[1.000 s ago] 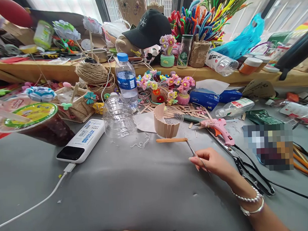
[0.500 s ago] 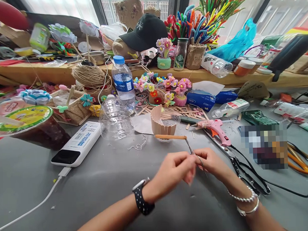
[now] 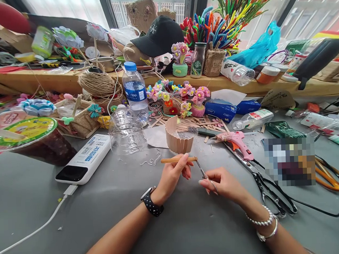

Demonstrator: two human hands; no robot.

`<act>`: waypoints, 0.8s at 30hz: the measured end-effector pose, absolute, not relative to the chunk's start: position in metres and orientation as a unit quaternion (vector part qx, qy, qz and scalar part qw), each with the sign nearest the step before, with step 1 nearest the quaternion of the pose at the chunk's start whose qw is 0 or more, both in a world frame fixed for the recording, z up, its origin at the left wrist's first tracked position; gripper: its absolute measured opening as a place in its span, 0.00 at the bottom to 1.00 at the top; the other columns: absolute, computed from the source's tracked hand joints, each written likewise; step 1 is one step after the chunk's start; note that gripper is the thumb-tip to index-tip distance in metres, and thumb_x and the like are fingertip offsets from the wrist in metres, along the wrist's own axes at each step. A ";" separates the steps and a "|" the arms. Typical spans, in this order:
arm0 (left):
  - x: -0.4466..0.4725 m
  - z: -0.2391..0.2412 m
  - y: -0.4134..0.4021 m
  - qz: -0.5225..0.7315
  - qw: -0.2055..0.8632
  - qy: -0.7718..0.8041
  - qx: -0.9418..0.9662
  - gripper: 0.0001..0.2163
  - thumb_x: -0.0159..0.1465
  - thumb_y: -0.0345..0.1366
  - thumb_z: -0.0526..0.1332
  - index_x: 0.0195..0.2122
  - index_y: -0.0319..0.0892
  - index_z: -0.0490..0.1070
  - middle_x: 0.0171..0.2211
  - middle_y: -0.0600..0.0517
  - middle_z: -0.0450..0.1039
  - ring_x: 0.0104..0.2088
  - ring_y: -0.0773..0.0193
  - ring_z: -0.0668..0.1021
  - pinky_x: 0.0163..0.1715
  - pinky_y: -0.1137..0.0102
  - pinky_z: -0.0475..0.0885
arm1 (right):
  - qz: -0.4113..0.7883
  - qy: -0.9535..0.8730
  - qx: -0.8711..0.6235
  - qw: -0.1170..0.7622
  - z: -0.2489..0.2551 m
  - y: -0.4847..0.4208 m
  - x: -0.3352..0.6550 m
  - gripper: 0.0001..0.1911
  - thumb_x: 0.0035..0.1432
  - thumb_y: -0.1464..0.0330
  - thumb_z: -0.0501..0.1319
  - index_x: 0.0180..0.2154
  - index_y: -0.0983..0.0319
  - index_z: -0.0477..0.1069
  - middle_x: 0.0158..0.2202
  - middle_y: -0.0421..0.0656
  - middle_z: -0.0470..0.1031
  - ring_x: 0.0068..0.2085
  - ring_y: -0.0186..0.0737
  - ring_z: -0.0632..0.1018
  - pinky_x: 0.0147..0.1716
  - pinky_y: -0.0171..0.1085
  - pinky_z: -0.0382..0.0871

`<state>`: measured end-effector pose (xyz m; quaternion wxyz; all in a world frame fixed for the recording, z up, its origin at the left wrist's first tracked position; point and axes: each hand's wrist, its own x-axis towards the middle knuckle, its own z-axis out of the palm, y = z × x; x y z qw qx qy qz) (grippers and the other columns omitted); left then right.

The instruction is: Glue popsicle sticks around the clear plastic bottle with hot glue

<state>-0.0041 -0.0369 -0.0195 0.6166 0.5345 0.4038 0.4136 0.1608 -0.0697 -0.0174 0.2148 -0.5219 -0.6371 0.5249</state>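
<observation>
My left hand (image 3: 173,174) pinches a wooden craft stick (image 3: 170,160) near its right end and holds it level above the grey table (image 3: 106,214). My right hand (image 3: 221,182) is closed on thin metal tweezers (image 3: 203,174), whose tip grips the stick's right end. Just behind the stick stands a small cup (image 3: 178,138) walled with upright wooden sticks. A pile of loose sticks (image 3: 202,123) lies behind the cup.
A pink glue gun (image 3: 236,139) and black scissors (image 3: 269,192) lie right of my hands. A clear plastic bottle half (image 3: 126,130), a white power bank (image 3: 83,159) with cable, and a lidded drink cup (image 3: 33,137) sit left. Craft flowers, twine and pipe cleaners crowd the back.
My left hand came into view, met my right hand at the tweezers, then moved up to pinch the stick. The stick and tweezers shifted slightly left and toward me.
</observation>
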 end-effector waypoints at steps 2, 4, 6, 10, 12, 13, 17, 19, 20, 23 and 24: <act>-0.006 -0.020 -0.037 0.421 0.609 0.402 0.538 0.17 0.59 0.45 0.51 0.21 0.38 0.66 0.14 0.56 0.64 0.17 0.71 0.68 0.22 0.74 0.64 | 0.528 -0.641 -0.517 0.208 -0.020 -0.070 0.158 0.26 0.46 0.49 0.55 0.15 0.65 0.62 0.13 0.36 0.59 0.18 0.26 0.57 0.17 0.30 0.48; -0.007 -0.020 -0.037 0.419 0.603 0.404 0.547 0.16 0.59 0.43 0.51 0.20 0.38 0.66 0.13 0.56 0.64 0.17 0.71 0.68 0.23 0.75 0.64 | 0.529 -0.640 -0.516 0.209 -0.022 -0.070 0.158 0.25 0.47 0.49 0.55 0.16 0.65 0.62 0.14 0.37 0.60 0.18 0.26 0.58 0.18 0.30 0.49; -0.008 -0.021 -0.037 0.414 0.601 0.406 0.549 0.17 0.60 0.43 0.51 0.20 0.38 0.66 0.13 0.56 0.64 0.16 0.71 0.68 0.23 0.75 0.63 | 0.530 -0.637 -0.518 0.213 -0.023 -0.069 0.158 0.25 0.47 0.49 0.55 0.16 0.65 0.62 0.13 0.36 0.60 0.17 0.26 0.58 0.18 0.30 0.49; -0.008 -0.022 -0.037 0.415 0.605 0.397 0.552 0.16 0.60 0.42 0.51 0.20 0.38 0.67 0.13 0.56 0.64 0.17 0.71 0.68 0.23 0.75 0.64 | 0.537 -0.630 -0.520 0.211 -0.022 -0.069 0.160 0.26 0.47 0.49 0.54 0.16 0.65 0.62 0.12 0.35 0.58 0.17 0.26 0.58 0.17 0.29 0.49; -0.008 -0.022 -0.037 0.416 0.600 0.395 0.557 0.16 0.60 0.41 0.51 0.21 0.38 0.67 0.14 0.55 0.64 0.17 0.71 0.68 0.23 0.75 0.64 | 0.544 -0.627 -0.517 0.210 -0.020 -0.069 0.160 0.26 0.47 0.48 0.54 0.16 0.65 0.61 0.13 0.36 0.59 0.17 0.25 0.58 0.17 0.29 0.49; -0.008 -0.022 -0.037 0.416 0.597 0.396 0.560 0.16 0.60 0.41 0.50 0.21 0.38 0.67 0.14 0.55 0.64 0.17 0.71 0.68 0.24 0.74 0.64 | 0.548 -0.625 -0.515 0.209 -0.020 -0.069 0.160 0.26 0.46 0.48 0.54 0.16 0.65 0.61 0.13 0.36 0.59 0.17 0.25 0.58 0.17 0.29 0.49; -0.008 -0.023 -0.038 0.414 0.582 0.400 0.574 0.16 0.60 0.41 0.50 0.20 0.38 0.67 0.14 0.55 0.63 0.17 0.71 0.67 0.24 0.74 0.63 | 0.571 -0.627 -0.486 0.210 -0.020 -0.069 0.162 0.29 0.45 0.45 0.51 0.16 0.64 0.61 0.13 0.36 0.58 0.16 0.25 0.58 0.15 0.29 0.49; -0.009 -0.024 -0.038 0.413 0.582 0.399 0.575 0.17 0.60 0.41 0.50 0.20 0.38 0.67 0.13 0.55 0.63 0.17 0.71 0.67 0.24 0.74 0.64 | 0.582 -0.629 -0.470 0.212 -0.021 -0.069 0.163 0.29 0.46 0.44 0.50 0.16 0.64 0.62 0.13 0.35 0.57 0.16 0.25 0.58 0.15 0.29 0.49; -0.009 -0.024 -0.038 0.413 0.584 0.398 0.575 0.17 0.60 0.41 0.50 0.20 0.38 0.67 0.13 0.55 0.63 0.17 0.71 0.67 0.24 0.74 0.64 | 0.585 -0.630 -0.465 0.212 -0.021 -0.069 0.163 0.29 0.46 0.44 0.50 0.16 0.64 0.62 0.13 0.35 0.57 0.15 0.25 0.58 0.15 0.29 0.49; -0.009 -0.025 -0.039 0.413 0.588 0.399 0.571 0.17 0.60 0.43 0.50 0.20 0.38 0.67 0.13 0.55 0.63 0.17 0.71 0.67 0.23 0.75 0.64 | 0.589 -0.633 -0.456 0.209 -0.022 -0.068 0.165 0.30 0.46 0.43 0.49 0.17 0.65 0.63 0.13 0.35 0.57 0.15 0.25 0.58 0.15 0.29 0.49; -0.009 -0.025 -0.039 0.413 0.589 0.400 0.568 0.17 0.60 0.43 0.50 0.19 0.38 0.67 0.13 0.55 0.63 0.17 0.71 0.67 0.23 0.75 0.63 | 0.589 -0.636 -0.454 0.207 -0.022 -0.068 0.165 0.31 0.46 0.43 0.49 0.17 0.65 0.64 0.13 0.36 0.58 0.15 0.25 0.58 0.15 0.29 0.49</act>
